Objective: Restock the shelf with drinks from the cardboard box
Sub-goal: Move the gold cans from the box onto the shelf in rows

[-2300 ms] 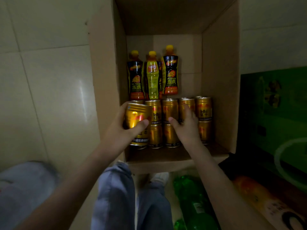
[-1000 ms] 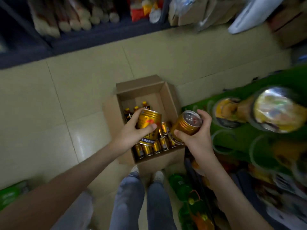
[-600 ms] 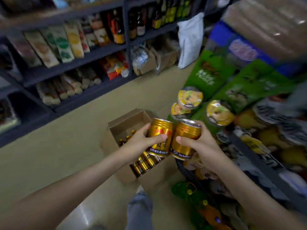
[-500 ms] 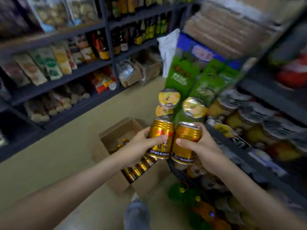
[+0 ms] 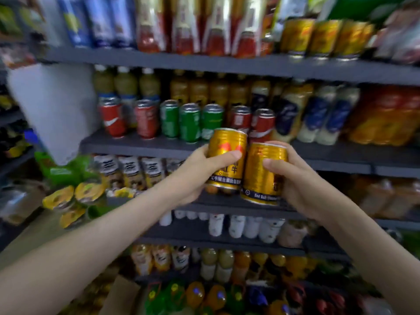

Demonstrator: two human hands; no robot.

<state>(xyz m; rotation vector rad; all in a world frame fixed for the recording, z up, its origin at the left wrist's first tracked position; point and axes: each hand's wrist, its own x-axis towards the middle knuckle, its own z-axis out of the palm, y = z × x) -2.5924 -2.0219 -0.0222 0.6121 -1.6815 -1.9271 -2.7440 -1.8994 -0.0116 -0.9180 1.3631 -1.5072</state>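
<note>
My left hand (image 5: 195, 173) grips a gold can (image 5: 227, 148) and my right hand (image 5: 302, 178) grips a second gold can (image 5: 261, 176). Both cans are upright and side by side, almost touching, held in front of the dark grey drinks shelf (image 5: 141, 144). A row of matching gold cans (image 5: 322, 38) stands on the top shelf at the upper right. Only a corner of the cardboard box (image 5: 122, 296) shows at the bottom edge.
Red and green soda cans (image 5: 188, 123) line the shelf behind my hands, with bottles behind them. Tall red and blue cartons (image 5: 181, 23) fill the top shelf. Lower shelves hold white cups (image 5: 236, 226) and orange and green bottles (image 5: 204, 294). A white bag (image 5: 52, 105) hangs at left.
I lifted both gold cans out of the box on the floor and my view swung up and right to face the drinks shelf. The cans are now raised at mid-shelf height.
</note>
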